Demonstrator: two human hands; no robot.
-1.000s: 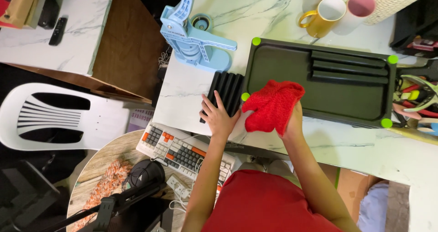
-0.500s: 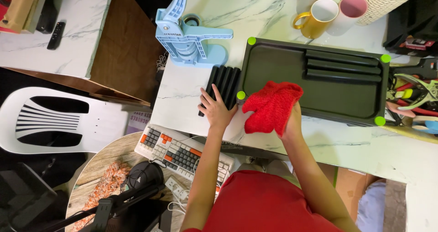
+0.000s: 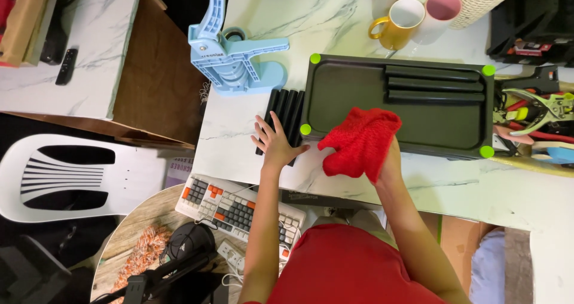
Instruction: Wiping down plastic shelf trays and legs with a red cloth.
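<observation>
My right hand point(image 3: 387, 160) grips a crumpled red cloth point(image 3: 359, 141) that lies over the near edge of a dark green tray point(image 3: 353, 85) with lime corner knobs. Black ribbed strips point(image 3: 431, 84) lie in the tray's far right part. My left hand point(image 3: 275, 141) rests flat, fingers spread, on a stack of black ribbed strips point(image 3: 286, 109) just left of the tray. Both sit on a white marble-pattern table point(image 3: 239, 124).
A light blue hand press point(image 3: 230, 55) stands behind the left strips. Mugs, one yellow point(image 3: 397, 26) and one pink inside point(image 3: 439, 14), sit at the back. Tools and pliers point(image 3: 538, 109) crowd the right. A keyboard point(image 3: 236, 205) and white plastic chair point(image 3: 66, 175) are below the table edge.
The view has shifted slightly. My right hand has drawn the red cloth a little toward the tray's near edge. My left hand stays on the black strips.
</observation>
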